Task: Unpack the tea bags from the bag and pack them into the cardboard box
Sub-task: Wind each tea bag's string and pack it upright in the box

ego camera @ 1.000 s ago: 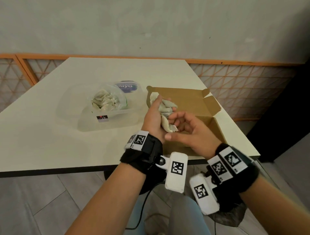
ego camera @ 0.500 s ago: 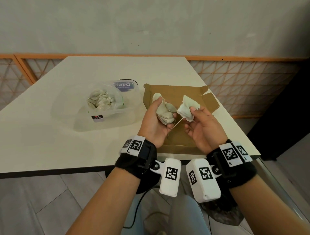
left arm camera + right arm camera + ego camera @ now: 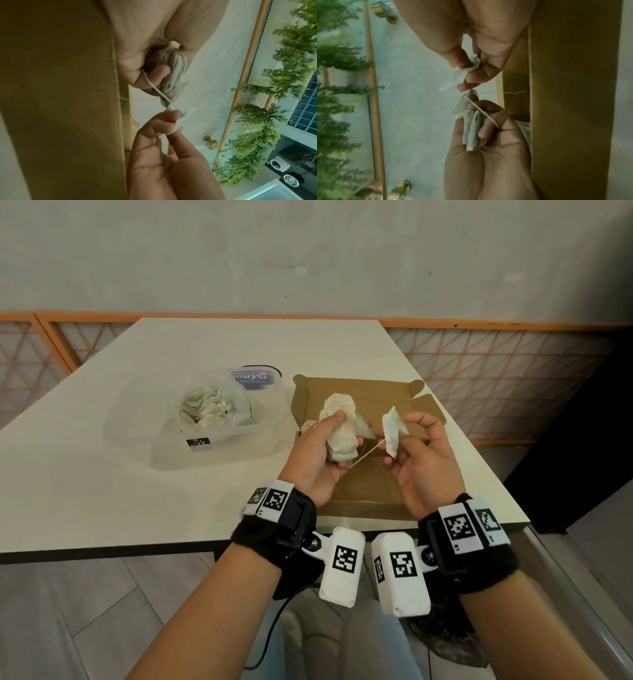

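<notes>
Clear plastic is the first thing met at centre left of the head view: the bag [image 3: 219, 405] sits open in a see-through tub [image 3: 191, 446] on the pale desk [image 3: 102, 474], with a heap of loose tea bags [image 3: 205, 409] still inside it. Just right of the tub, at the frame's centre, lies the cardboard box [image 3: 359, 395], lid folded back. I can make out no tea bags on the part of its floor that shows, though both hands hover in front of much of it.

Above the box, the left hand [image 3: 320, 453] has its grip curled round a bunch of tea bags [image 3: 340, 426], thumb laid across the front and fingers wrapped behind, as the left wrist view confirms. A taut string [image 3: 368, 451] runs from that bunch toward the right of the frame. There the right hand [image 3: 424, 460] pinches a single tea bag [image 3: 392, 433] between thumb and fingertips, held just apart from the bunch.

My reading is that the step in hand is separating one bag from the clutch before packing it. The next move probably calls for freeing the string, which looks caught among the left hand's fingers, with a gentle pull, not a tug that could tear the paper. After that the bag can be lowered flat into the box below.
</notes>
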`<state>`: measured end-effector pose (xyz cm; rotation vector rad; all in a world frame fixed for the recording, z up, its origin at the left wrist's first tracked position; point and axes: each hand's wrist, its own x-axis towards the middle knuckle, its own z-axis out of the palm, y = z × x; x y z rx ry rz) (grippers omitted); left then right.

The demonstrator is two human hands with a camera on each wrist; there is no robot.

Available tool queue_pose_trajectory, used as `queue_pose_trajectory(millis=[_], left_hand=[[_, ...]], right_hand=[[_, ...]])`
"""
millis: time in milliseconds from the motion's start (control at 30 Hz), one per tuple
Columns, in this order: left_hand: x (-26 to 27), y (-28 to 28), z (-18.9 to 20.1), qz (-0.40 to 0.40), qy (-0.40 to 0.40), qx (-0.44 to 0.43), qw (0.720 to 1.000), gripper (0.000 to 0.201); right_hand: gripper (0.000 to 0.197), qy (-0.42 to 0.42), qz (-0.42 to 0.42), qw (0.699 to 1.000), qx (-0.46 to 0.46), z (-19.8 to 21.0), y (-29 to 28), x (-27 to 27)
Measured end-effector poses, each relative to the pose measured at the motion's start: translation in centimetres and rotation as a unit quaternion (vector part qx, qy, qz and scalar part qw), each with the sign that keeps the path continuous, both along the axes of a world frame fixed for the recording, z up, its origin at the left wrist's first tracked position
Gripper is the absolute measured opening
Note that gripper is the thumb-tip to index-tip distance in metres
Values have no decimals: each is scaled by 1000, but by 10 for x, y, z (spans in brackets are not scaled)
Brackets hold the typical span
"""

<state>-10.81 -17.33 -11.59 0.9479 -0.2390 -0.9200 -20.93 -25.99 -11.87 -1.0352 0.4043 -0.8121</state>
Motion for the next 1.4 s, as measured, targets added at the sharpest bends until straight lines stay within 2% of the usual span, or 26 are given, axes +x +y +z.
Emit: queue_pose_trajectory(millis=[100, 133, 200, 233, 267, 367, 400, 467, 533, 667, 767, 867, 933, 1067, 1200, 1400], left_hand=[[2, 1, -1, -2, 4, -26, 1000, 23], [2, 1, -1, -7, 6, -34, 999, 25], [3, 2, 0, -19, 11, -44, 999, 30], [3, 2, 0, -24, 15, -48, 998, 32], [4, 2, 0, -27, 16, -47, 998, 36], [4, 0, -2, -42, 7, -34, 998, 45], [3, -1, -1, -48, -1, -30, 998, 44], [1, -2, 0, -62, -8, -23, 998, 39], [-2, -1, 1, -71, -14, -14, 997, 31], [-2, -3, -5, -87, -56, 11, 995, 11], [-4, -3, -6, -93, -75, 9, 993, 16], [-4, -2, -5, -92, -82, 9, 992, 17], [-4, -3, -5, -87, -88, 18, 992, 19], [-8, -4, -2, -106, -125, 38, 986, 15], [-7, -5, -4, -131, -158, 40, 978, 34], [-8, -2, -1, -134, -178, 43, 974, 44]], right_hand=[[45, 106, -10, 989, -99, -5, -5, -1], [48, 163, 0, 975, -150, -7, -8, -3], [44, 277, 44, 923, -263, -7, -10, -5], [37, 312, 56, 898, -306, -7, -10, -6], [29, 318, 45, 888, -330, -6, -8, -7], [10, 237, -54, 910, -336, -2, -2, -5], [7, 211, -52, 920, -325, 0, 1, -3], [19, 214, 0, 927, -310, -2, 5, 1], [34, 247, 31, 916, -315, -7, 5, 3], [31, 243, 9, 918, -313, -11, 1, 2], [19, 229, -8, 931, -285, -7, -5, -2], [9, 177, -4, 966, -188, -1, -9, -5], [8, 157, -9, 976, -149, 1, -12, -8], [10, 160, -55, 970, -174, -1, -16, -14], [9, 137, -88, 975, -151, -4, -19, -16], [14, 114, -104, 980, -125, -6, -18, -15]])
